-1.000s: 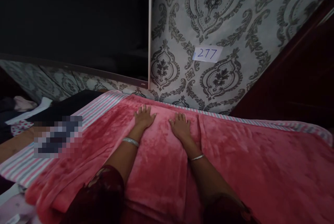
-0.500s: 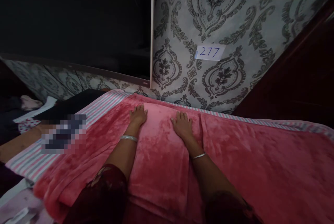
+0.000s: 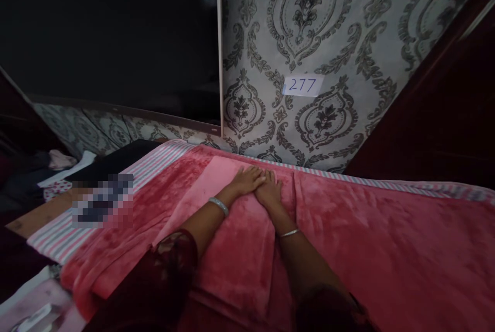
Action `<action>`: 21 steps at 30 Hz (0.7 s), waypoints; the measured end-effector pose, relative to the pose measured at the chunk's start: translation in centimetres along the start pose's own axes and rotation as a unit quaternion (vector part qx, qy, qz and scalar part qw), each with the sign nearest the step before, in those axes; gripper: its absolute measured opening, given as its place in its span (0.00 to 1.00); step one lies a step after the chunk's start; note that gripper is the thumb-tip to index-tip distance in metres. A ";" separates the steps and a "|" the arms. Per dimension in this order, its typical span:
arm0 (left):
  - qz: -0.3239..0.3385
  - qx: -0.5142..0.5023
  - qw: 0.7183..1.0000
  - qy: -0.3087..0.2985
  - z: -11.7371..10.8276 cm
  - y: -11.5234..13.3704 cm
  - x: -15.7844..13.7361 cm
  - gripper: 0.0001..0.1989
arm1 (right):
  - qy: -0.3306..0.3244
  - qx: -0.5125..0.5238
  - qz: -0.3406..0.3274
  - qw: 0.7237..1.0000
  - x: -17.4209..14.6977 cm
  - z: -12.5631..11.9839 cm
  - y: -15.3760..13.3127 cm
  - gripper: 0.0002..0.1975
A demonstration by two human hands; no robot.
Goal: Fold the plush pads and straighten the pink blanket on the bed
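Observation:
A plush pink-red blanket [image 3: 235, 239] lies folded on a larger spread of the same red plush [image 3: 367, 234]. My left hand [image 3: 248, 180] rests flat on the folded blanket near its far edge, fingers stretched to the right. Beside it my right hand [image 3: 269, 189] presses palm down, fingers pointing away from me. The left fingertips meet or slightly overlap the right hand. Neither hand grips the cloth. Both wrists carry silver bangles.
Under the plush is a striped cloth [image 3: 162, 159]. A large dark television [image 3: 116, 38] hangs at the back left. A paper marked 277 [image 3: 302, 85] is stuck on the patterned wall. A black flat item [image 3: 124, 159] and a blurred-out patch lie at left.
My left hand has slid right across the folded blanket, from its left edge to against my right hand. The right hand has stayed nearly in place. The view has shifted slightly.

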State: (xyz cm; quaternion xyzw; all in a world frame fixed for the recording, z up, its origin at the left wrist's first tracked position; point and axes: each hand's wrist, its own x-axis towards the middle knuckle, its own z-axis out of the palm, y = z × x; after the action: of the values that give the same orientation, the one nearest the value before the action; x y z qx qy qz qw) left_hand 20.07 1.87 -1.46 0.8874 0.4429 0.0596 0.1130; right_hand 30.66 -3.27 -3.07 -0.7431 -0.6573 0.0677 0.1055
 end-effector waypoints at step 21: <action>-0.256 0.029 0.966 -0.003 -5.4 -14.0 -5.3 0.34 | 0.022 0.003 -0.001 1.000 0.7 1.3 0.8 0.32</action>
State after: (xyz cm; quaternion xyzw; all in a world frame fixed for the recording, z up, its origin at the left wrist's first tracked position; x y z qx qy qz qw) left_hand 4.99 6.53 0.17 0.7476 0.6564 0.0131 0.1006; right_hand 31.25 -2.57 -4.52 -0.7435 -0.6554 0.0528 0.1220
